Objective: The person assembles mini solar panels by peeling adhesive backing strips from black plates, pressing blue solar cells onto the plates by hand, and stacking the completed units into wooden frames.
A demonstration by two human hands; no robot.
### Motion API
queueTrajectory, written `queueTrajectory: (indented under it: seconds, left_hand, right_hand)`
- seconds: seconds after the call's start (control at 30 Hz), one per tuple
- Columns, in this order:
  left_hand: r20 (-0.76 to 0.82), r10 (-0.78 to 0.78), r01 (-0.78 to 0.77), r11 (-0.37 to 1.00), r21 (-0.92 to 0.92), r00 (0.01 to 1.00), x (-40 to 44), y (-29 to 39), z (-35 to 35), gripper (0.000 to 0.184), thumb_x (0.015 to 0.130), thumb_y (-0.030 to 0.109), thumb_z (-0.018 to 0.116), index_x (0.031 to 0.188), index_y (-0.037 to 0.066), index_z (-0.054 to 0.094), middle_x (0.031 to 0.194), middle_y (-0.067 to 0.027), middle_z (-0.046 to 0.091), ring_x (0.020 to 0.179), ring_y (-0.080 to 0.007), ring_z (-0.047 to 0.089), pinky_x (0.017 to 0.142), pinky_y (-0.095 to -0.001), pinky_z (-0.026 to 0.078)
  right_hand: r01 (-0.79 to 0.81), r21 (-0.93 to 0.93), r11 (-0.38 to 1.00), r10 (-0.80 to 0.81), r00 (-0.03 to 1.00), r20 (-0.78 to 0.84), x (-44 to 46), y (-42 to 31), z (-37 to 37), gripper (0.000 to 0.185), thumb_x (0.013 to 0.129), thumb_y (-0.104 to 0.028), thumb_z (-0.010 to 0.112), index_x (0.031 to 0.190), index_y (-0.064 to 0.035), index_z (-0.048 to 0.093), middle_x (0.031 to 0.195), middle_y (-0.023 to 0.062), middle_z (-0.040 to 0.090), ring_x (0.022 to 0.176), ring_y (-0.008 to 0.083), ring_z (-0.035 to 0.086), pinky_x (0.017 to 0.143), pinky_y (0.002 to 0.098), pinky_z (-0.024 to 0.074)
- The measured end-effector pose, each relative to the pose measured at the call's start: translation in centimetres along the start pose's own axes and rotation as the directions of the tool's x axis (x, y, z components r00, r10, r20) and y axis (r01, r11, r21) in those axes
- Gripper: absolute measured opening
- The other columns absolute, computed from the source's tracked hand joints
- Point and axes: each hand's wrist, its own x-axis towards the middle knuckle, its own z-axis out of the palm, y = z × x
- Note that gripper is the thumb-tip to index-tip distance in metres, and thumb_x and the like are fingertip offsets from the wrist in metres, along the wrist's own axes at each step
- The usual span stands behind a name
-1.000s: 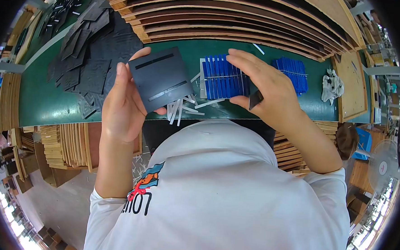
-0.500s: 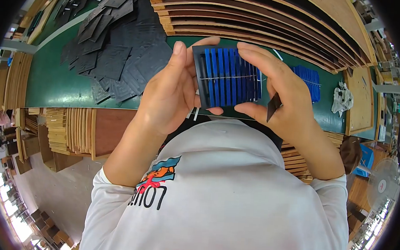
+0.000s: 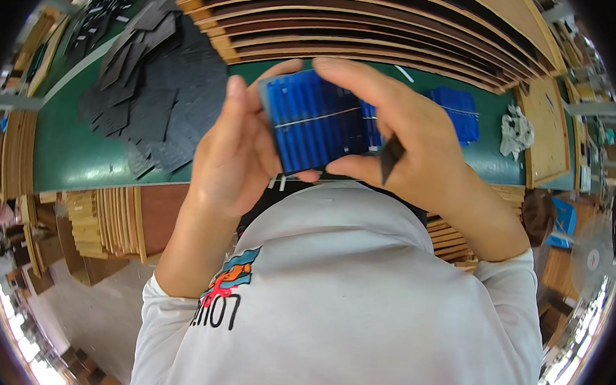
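Small blue solar panels (image 3: pixel 311 123), striped and crossed by a thin pale line, are held together in front of my chest. My left hand (image 3: pixel 230 150) supports them at the left side, its fingers partly hidden behind them and its thumb pointing up, off the face. My right hand (image 3: pixel 422 132) spans them from the right, with fingers on the top edge and thumb at the bottom edge. A dark pointed flat piece (image 3: pixel 391 160) sticks out by the right palm. How many panels are in the bunch I cannot tell.
Another pile of blue panels (image 3: pixel 455 113) lies on the green table (image 3: pixel 59 151), with a crumpled white cloth (image 3: pixel 516 132) to its right. Black sheets (image 3: pixel 149 107) are heaped at the left. A stack of wooden-edged trays (image 3: pixel 372 28) stands at the back.
The panels, fanned with their edges showing, now lie together with a broad striped face towards me. Both hands and the bunch sit further left in view; the camera has shifted a little.
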Motion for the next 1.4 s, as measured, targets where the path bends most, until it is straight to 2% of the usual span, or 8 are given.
queueTrajectory:
  seconds: [0.03,0.1,0.13,0.57,0.93,1.27,1.37,1.4]
  left_hand:
    - [0.019,-0.012,0.012,1.000,-0.002,1.000,0.1,-0.1,0.0,0.069,0.097,0.056,0.026,0.139,0.002,0.032,0.120,-0.0145,0.055,0.097,-0.0237,0.064,0.062,-0.0368,0.060]
    - [0.012,0.017,-0.017,0.999,-0.034,1.000,0.1,-0.3,0.0,0.069,0.097,0.055,0.021,0.140,0.001,0.028,0.121,-0.0157,0.055,0.097,-0.0254,0.065,0.061,-0.0364,0.061]
    - [0.014,0.019,-0.019,0.999,-0.038,1.000,0.1,-0.3,0.0,0.069,0.097,0.055,0.019,0.140,0.000,0.028,0.121,-0.0166,0.055,0.095,-0.0267,0.066,0.061,-0.0361,0.062]
    - [0.012,0.045,-0.045,0.998,-0.042,0.999,0.0,-0.4,0.2,0.069,0.097,0.056,0.018,0.140,0.002,0.027,0.120,-0.0169,0.056,0.095,-0.0264,0.066,0.060,-0.0361,0.061]
    - [0.040,0.050,-0.047,0.996,-0.070,0.998,0.0,-0.4,0.2,0.069,0.097,0.055,0.018,0.140,0.001,0.028,0.121,-0.0181,0.055,0.096,-0.0278,0.066,0.061,-0.0371,0.062]
    - [0.055,0.080,-0.075,0.993,-0.089,0.995,0.0,-0.5,0.1,0.068,0.098,0.054,0.018,0.140,0.001,0.027,0.122,-0.0193,0.054,0.096,-0.0290,0.065,0.062,-0.0379,0.062]
    - [0.048,0.082,-0.079,0.996,-0.047,0.995,-0.2,-0.4,0.3,0.065,0.098,0.050,0.027,0.140,0.001,0.025,0.124,-0.0193,0.053,0.097,-0.0289,0.065,0.061,-0.0378,0.062]
    - [0.046,0.096,-0.094,0.995,-0.044,0.994,-0.4,-0.3,0.4,0.064,0.098,0.047,0.033,0.141,0.001,0.025,0.124,-0.0190,0.052,0.097,-0.0292,0.065,0.060,-0.0379,0.062]
  right_hand:
    - [-0.014,-0.015,1.000,0.014,1.000,-0.009,0.0,-0.2,-0.1,0.077,0.061,-0.011,0.083,0.130,-0.0054,0.050,0.129,0.0111,0.055,0.106,0.0243,0.059,0.082,0.0305,0.0487]
    - [-0.123,0.048,0.991,0.122,0.992,0.027,0.0,-0.8,-0.3,0.079,0.059,-0.009,0.083,0.131,-0.0099,0.050,0.128,0.0077,0.057,0.087,0.0186,0.059,0.065,0.0268,0.0465]
    - [-0.095,0.057,0.994,0.096,0.995,0.002,-0.1,-0.5,-0.1,0.080,0.058,-0.007,0.083,0.131,-0.0132,0.051,0.127,0.0049,0.057,0.074,0.0146,0.054,0.055,0.0252,0.0402]
    - [-0.113,0.093,0.989,0.112,0.994,0.021,0.0,-0.5,-0.3,0.080,0.059,-0.009,0.082,0.132,-0.0133,0.050,0.126,0.0058,0.058,0.080,0.0163,0.057,0.060,0.0252,0.0432]
    - [-0.121,0.089,0.989,0.119,0.993,0.027,0.0,-0.5,-0.4,0.082,0.057,-0.011,0.084,0.131,-0.0127,0.051,0.128,0.0045,0.057,0.069,0.0138,0.051,0.056,0.0241,0.0408]
    - [-0.106,0.067,0.992,0.104,0.994,0.027,0.3,-0.2,-0.5,0.084,0.056,-0.013,0.085,0.132,-0.0131,0.050,0.130,0.0039,0.056,0.066,0.0124,0.048,0.055,0.0227,0.0382]
    - [-0.115,0.086,0.990,0.113,0.993,0.023,0.1,-0.1,-0.8,0.084,0.059,-0.019,0.085,0.133,-0.0108,0.048,0.131,0.0037,0.054,0.065,0.0108,0.046,0.055,0.0215,0.0366]
    - [-0.171,0.142,0.975,0.173,0.985,-0.003,-0.2,0.0,-1.3,0.085,0.059,-0.023,0.085,0.134,-0.0093,0.047,0.131,0.0039,0.054,0.066,0.0102,0.047,0.056,0.0214,0.0367]
